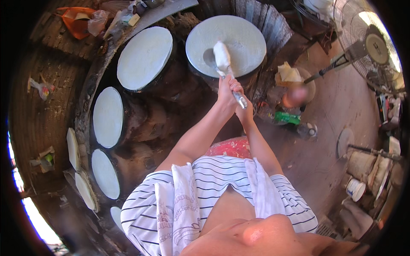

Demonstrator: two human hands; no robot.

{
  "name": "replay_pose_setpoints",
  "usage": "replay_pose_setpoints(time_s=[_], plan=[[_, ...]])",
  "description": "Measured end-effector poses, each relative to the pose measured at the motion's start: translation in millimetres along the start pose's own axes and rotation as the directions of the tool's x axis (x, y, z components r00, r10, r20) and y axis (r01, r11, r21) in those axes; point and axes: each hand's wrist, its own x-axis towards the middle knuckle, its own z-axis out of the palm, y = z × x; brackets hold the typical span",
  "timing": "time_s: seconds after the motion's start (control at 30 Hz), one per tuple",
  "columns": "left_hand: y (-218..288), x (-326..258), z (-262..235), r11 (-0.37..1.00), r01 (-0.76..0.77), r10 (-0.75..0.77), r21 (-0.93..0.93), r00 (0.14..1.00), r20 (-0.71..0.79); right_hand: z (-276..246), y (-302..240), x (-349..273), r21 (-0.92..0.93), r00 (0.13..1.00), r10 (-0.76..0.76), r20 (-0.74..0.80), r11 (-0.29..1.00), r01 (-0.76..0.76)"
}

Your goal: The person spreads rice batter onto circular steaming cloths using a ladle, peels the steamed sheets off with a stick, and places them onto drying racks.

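Observation:
Both of my hands are closed around one silvery metal handle [240, 100]. My left hand [225, 88] grips it near the white lump, and my right hand [244, 112] is at the lower part; their fingers overlap. At the handle's far end is a smooth, white, elongated lump [221, 55]; whether it is dough or wrapped cloth I cannot tell. It is over a large round pale top [247, 45] on a dark drum-like base. A dark shadow lies beside the lump. Whether the lump touches the surface is unclear.
More round pale tops [145, 57] curve along the left, including a smaller one [108, 117]. Corrugated metal [265, 23] stands behind the large top. To the right are a stand fan [376, 49], a green bottle [287, 117] and a white tub [355, 189]. A red seat-like thing [228, 148] is close below my arms.

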Motion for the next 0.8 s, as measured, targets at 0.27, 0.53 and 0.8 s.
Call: replay_pose_setpoints(time_s=[0.27,0.53,0.8], plan=[[14,-96,71,0.792,0.473,-0.248,-0.387,0.827,0.505,-122,44,114,-0.263,0.989,-0.147,-0.025,0.955,0.135],[75,-186,62,0.884,0.101,0.198,-0.457,0.803,0.562,-61,-18,112,-0.158,0.870,-0.244,0.428,0.928,0.338],[-42,-450,-140,0.810,-0.501,0.479,-0.304,0.267,0.836,55,-9,-97,0.330,-0.129,-0.310,0.942,0.783,0.527]])
